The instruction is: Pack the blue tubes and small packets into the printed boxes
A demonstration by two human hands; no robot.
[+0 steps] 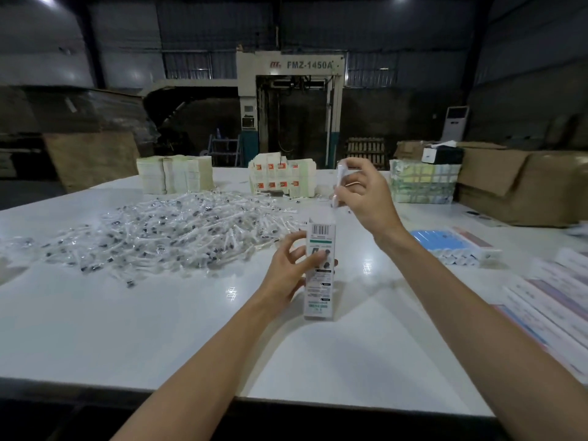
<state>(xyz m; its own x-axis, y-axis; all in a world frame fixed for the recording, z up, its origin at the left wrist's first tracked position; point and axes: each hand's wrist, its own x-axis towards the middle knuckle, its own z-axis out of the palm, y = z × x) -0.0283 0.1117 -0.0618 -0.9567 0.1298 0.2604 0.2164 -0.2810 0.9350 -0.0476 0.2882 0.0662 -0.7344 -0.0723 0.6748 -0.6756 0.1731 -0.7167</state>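
table edge (350,399) — printed box (318,294) upright, mid-table

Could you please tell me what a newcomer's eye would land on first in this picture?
At the centre, the left hand grips an upright white printed cardboard box standing on the glossy white table, while the right hand pinches a slim white item above it. Left of the box sprawls a large heap of clear plastic-wrapped small packets, and a row of light blue tubes lies to the right.
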